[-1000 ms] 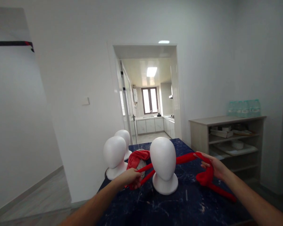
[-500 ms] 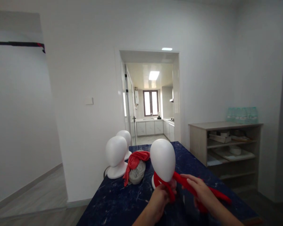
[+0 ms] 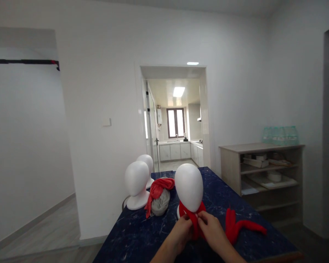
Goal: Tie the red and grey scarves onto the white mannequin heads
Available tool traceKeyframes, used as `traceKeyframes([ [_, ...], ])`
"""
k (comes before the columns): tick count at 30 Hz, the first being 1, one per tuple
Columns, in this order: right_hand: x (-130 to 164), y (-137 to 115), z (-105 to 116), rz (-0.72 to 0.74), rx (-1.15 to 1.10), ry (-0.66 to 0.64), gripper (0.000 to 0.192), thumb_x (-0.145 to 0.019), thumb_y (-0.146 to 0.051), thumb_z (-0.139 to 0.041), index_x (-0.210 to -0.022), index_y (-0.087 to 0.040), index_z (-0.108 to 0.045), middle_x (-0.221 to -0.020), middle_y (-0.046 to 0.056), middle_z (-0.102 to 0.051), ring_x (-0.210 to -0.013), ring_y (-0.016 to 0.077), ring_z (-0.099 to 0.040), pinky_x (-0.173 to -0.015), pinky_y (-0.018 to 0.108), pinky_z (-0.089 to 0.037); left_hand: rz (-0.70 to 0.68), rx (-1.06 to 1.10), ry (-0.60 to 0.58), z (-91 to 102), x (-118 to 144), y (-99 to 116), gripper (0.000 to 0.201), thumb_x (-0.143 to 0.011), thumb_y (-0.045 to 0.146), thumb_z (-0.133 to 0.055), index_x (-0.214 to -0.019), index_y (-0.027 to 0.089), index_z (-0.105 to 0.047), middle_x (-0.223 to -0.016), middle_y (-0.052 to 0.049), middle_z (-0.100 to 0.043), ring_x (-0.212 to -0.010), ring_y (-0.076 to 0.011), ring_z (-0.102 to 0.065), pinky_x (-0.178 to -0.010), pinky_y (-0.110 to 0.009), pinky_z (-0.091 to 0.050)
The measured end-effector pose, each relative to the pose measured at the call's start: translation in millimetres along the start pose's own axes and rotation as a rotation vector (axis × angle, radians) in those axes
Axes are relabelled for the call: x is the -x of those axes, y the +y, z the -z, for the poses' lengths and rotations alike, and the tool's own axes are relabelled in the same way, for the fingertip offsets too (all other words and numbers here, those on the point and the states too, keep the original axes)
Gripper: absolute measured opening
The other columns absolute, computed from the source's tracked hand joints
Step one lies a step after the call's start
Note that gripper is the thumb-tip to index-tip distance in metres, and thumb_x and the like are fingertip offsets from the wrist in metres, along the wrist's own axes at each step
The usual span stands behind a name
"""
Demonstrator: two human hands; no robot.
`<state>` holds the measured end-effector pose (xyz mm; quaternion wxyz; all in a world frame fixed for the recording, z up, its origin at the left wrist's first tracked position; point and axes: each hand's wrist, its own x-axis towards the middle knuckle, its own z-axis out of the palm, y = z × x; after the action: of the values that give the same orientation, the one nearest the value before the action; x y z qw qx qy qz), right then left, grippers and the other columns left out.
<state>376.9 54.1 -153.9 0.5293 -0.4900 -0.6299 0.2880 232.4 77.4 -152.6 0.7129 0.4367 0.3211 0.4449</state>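
Note:
A white mannequin head stands upright on the table in front of me, a red scarf wrapped about its neck. Just under its chin, my left hand is closed on the scarf at the left of the front. My right hand pinches the scarf there too, close beside the left. One red end hangs down between the hands. More red fabric lies on the table to the right of my right wrist; whether it joins the scarf is hidden by my arm.
Two more white mannequin heads stand at the table's left edge. Beside them lies a coral-red and grey bundle of cloth. The dark blue marbled table reaches toward a doorway. A shelf unit with water bottles stands at right.
My right hand has moved left from the outstretched red fabric to the front of the neck, beside my left hand. The fabric on the right now lies on the table.

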Motion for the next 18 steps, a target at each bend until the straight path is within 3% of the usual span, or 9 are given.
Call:
traceKeyframes([
  [4, -3, 2, -14, -0.074, -0.139, -0.009, 0.038, -0.083, -0.061, -0.057, -0.070, -0.028, -0.072, -0.083, 0.006, -0.078, -0.087, 0.0346, -0.067, -0.084, 0.047, -0.048, 0.003, -0.041, 0.001, -0.6, 0, -1, 0.042, -0.062, 0.033, -0.087, -0.100, 0.020, -0.073, -0.093, -0.013, -0.079, -0.089, -0.0315, -0.078, -0.076, -0.040, -0.061],
  [7, -7, 5, -19, -0.122, -0.197, -0.041, 0.037, -0.076, -0.062, -0.068, -0.071, -0.026, -0.070, -0.081, 0.005, -0.077, -0.084, 0.0320, -0.067, -0.081, 0.043, -0.049, -0.014, -0.181, 0.057, -1.6, -3, -4, 0.041, -0.062, 0.023, -0.082, -0.102, 0.019, -0.074, -0.087, -0.012, -0.078, -0.079, -0.0300, -0.076, -0.072, -0.040, -0.060],
  [9, -10, 6, -18, -0.153, -0.110, -0.028, 0.027, -0.069, -0.049, -0.075, -0.066, -0.025, -0.065, -0.073, 0.003, -0.074, -0.076, 0.0281, -0.066, -0.074, 0.038, -0.047, -0.063, -0.260, 0.116, -1.4, -5, -6, 0.035, -0.065, 0.020, -0.078, -0.100, 0.018, -0.074, -0.083, -0.010, -0.078, -0.077, -0.0283, -0.075, -0.074, -0.039, -0.060],
  [13, -16, 6, -8, -0.142, 0.125, 0.059, 0.011, -0.070, -0.025, -0.066, -0.065, -0.023, -0.056, -0.066, 0.000, -0.067, -0.069, 0.0201, -0.062, -0.066, 0.029, -0.041, -0.153, -0.193, 0.168, 3.5, -8, -7, 0.042, -0.059, 0.008, -0.076, -0.100, 0.015, -0.072, -0.083, -0.006, -0.078, -0.078, -0.0250, -0.075, -0.079, -0.034, -0.058],
  [18, -9, 0, 9, -0.048, 0.411, 0.087, 0.011, -0.080, -0.012, -0.061, -0.083, -0.022, -0.058, -0.074, -0.001, -0.070, -0.072, 0.0188, -0.065, -0.065, 0.026, -0.038, -0.028, 0.116, 0.293, 13.4, -5, -1, 0.031, -0.070, 0.009, -0.072, -0.100, 0.016, -0.068, -0.074, -0.002, -0.073, -0.062, -0.0182, -0.069, -0.062, -0.027, -0.054],
])
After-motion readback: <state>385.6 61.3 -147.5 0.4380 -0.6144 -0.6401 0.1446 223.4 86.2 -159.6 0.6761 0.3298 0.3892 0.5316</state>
